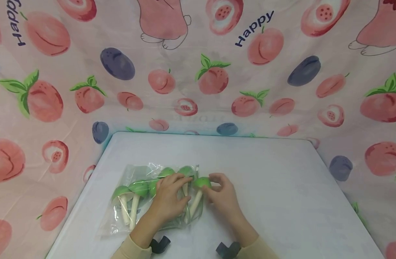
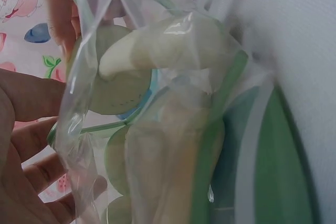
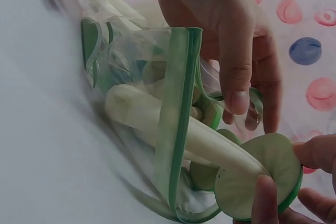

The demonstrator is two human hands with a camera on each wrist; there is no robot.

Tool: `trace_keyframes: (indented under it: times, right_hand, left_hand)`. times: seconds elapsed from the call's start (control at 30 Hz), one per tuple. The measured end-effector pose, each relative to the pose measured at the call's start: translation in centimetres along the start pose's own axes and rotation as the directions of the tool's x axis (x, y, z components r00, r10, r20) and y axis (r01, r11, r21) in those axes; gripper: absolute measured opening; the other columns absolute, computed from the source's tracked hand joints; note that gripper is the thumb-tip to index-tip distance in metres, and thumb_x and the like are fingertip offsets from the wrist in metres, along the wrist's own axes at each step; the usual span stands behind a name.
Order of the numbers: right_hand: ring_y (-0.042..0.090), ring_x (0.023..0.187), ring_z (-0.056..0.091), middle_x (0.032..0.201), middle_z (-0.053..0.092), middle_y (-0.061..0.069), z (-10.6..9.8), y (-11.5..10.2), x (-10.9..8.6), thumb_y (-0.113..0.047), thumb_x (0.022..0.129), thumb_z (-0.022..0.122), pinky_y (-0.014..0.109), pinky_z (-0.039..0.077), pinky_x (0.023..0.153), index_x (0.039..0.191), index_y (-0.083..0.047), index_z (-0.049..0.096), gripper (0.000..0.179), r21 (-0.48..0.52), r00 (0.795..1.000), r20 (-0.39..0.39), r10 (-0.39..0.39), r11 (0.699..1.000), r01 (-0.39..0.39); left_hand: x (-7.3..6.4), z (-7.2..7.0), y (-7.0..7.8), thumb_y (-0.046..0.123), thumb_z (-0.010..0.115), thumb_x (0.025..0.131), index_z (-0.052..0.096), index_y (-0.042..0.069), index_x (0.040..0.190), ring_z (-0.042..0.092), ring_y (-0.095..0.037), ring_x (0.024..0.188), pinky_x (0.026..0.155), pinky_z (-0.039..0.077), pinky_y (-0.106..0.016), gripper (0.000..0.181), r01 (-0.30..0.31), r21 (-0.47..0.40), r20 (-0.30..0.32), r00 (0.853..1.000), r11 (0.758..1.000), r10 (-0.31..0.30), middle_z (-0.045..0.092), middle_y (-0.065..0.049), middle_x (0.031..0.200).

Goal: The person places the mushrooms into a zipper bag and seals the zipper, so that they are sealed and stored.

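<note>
A clear zip bag point(image 1: 133, 173) lies on the table with several toy mushrooms in it, green-capped with cream stems point(image 1: 134, 208). My left hand point(image 1: 169, 198) is over the bag's right part and holds the rim of its mouth; in the right wrist view the thumb point(image 3: 236, 72) lies along the plastic beside the green zip strip point(image 3: 181, 114). My right hand point(image 1: 225, 198) pinches one mushroom point(image 1: 202, 182) by its cap at the mouth. That cap point(image 3: 257, 182) is outside the strip, while the stem's lower end point(image 3: 131, 106) shows through the plastic.
The white table point(image 1: 282, 201) stretches to the right and behind the bag. A fruit-printed cloth point(image 1: 191, 72) hangs around its back and sides. Dark wrist devices point(image 1: 228, 250) sit under both wrists.
</note>
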State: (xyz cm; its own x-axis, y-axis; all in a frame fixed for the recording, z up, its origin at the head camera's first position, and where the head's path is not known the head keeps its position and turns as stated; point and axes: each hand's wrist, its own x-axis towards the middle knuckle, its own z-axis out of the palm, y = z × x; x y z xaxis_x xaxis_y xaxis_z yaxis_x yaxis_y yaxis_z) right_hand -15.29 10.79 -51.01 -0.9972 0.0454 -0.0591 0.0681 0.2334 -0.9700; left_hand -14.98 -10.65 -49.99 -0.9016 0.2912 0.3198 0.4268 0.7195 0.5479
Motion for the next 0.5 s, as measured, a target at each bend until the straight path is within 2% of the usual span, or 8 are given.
trace_keyframes:
  times: [0.2,0.5]
  right_hand:
    - [0.033,0.112,0.077,0.144,0.066,0.019,0.27,0.36,-0.02,-0.017,0.094,0.081,0.031,0.064,0.066,0.14,-0.004,0.06,0.052,0.03,1.0,0.021,0.016,0.999,-0.017]
    - [0.039,0.124,0.073,0.148,0.062,0.021,0.68,1.05,0.35,-0.018,0.096,0.078,0.037,0.067,0.074,0.142,-0.002,0.058,0.053,0.098,0.996,0.068,0.053,0.993,-0.06]
  left_hand:
    - [0.02,0.0,0.04,0.02,0.093,0.081,0.074,0.02,0.135,0.061,-0.032,0.135,0.115,0.037,-0.065,0.057,-0.001,0.0,-0.001,1.0,1.0,0.001,0.07,-0.003,0.137]
    - [0.04,-0.05,0.07,0.021,0.094,0.08,0.074,0.02,0.135,0.062,-0.031,0.135,0.115,0.037,-0.063,0.058,-0.003,-0.003,-0.007,1.0,1.0,0.003,0.07,-0.002,0.137]
